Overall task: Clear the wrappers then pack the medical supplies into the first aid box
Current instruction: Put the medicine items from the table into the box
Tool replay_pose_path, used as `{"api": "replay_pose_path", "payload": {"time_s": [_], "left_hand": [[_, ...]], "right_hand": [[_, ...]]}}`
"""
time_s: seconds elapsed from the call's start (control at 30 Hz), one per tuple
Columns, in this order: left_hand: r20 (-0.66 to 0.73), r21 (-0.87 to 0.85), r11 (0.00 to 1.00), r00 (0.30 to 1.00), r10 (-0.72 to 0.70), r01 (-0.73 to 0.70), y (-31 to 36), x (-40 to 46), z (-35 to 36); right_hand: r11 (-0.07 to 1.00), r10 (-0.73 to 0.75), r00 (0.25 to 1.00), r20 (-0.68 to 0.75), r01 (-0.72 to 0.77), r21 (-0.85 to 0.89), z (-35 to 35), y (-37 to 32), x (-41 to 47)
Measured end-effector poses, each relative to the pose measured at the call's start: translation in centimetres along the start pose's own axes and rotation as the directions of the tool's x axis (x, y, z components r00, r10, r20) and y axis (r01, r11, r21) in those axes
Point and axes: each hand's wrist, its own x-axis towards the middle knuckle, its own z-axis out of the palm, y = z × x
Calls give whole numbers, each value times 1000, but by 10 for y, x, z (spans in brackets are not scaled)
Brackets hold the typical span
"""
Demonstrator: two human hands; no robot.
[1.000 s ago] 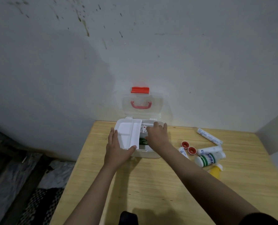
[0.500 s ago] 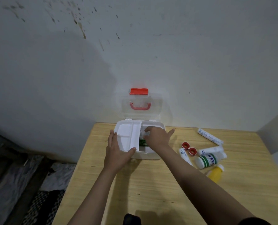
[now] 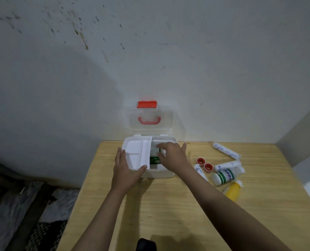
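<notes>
The white first aid box (image 3: pixel 161 173) stands open at the table's far edge, its clear lid (image 3: pixel 150 122) with red handle leaning against the wall. My left hand (image 3: pixel 126 170) grips the white divided tray (image 3: pixel 138 153), which sits over the box's left half. My right hand (image 3: pixel 172 155) reaches into the box's right half, fingers spread above a green item (image 3: pixel 154 160) and something white. To the right lie bandage rolls (image 3: pixel 226 150), two red tape rolls (image 3: pixel 204 164), a white bottle with green print (image 3: pixel 224 176) and a yellow bottle (image 3: pixel 233 191).
The wooden table (image 3: pixel 168 205) butts against a stained grey wall (image 3: pixel 150 60). The floor drops off to the left, with dark cloth and plastic (image 3: pixel 24 205). A dark object (image 3: pixel 146 245) shows at the bottom edge.
My right hand has opened its fingers and shifted slightly inside the box's right half. My left hand keeps hold of the tray.
</notes>
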Motion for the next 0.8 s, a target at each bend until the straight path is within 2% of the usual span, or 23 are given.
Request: {"api": "replay_pose_path", "payload": {"time_s": [0.07, 0.13, 0.3, 0.4, 0.47, 0.53, 0.63, 0.7, 0.8], "left_hand": [[-3, -4, 1000, 1000, 2, -2, 0, 0, 0], [-5, -3, 1000, 1000, 0, 0, 0, 0, 0], [-1, 1, 1000, 1000, -13, 13, 1, 0, 2], [0, 3, 1000, 1000, -16, 16, 1, 1, 2], [3, 6, 1000, 1000, -17, 17, 0, 1, 2], [5, 2, 1000, 1000, -16, 16, 0, 1, 2], [8, 13, 1000, 1000, -22, 22, 0, 2, 2], [11, 14, 1000, 1000, -26, 25, 0, 2, 2], [12, 22, 999, 1000, -27, 27, 1, 2, 2]], "right_hand": [[993, -65, 990, -127, 76, 85, -4, 11, -16], [983, -68, 970, -233, 106, 153, -7, 26, -34], [994, 10, 935, -355, 29, 105, -20, 85, -70], [991, 112, 945, -308, -127, -29, -35, 121, -83], [943, 229, 941, -249, -278, -184, -46, 137, -88], [880, 354, 913, -202, -399, -260, -58, 151, -93], [855, 471, 875, -110, -484, -186, -67, 174, -97], [871, 485, 872, -61, -489, -58, -66, 185, -99], [882, 470, 880, -75, -464, 85, -62, 192, -100]]}}
